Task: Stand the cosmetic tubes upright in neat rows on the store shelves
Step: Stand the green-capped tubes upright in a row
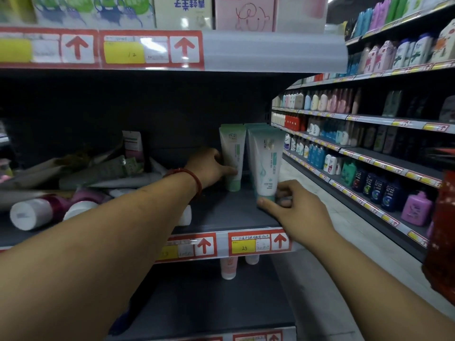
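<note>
Two white-and-green cosmetic tubes stand cap-down on the dark middle shelf [229,212]. My left hand [209,168] grips the left tube [232,156] from its left side, thumb across the lower part. My right hand [290,205] pinches the green cap of the front tube [267,163] near the shelf's right front corner. More green tubes [253,130] stand in a row behind the front one, mostly hidden. A heap of tubes and white-capped pink bottles [81,178] lies flat on the shelf's left half.
Red price strips with arrows [258,242] run along the shelf edges. A pink tube [229,267] hangs below on the lower shelf. Boxes fill the top shelf [182,11]. The aisle at the right is lined with shampoo bottles [369,173]; a red object [443,230] is at the right edge.
</note>
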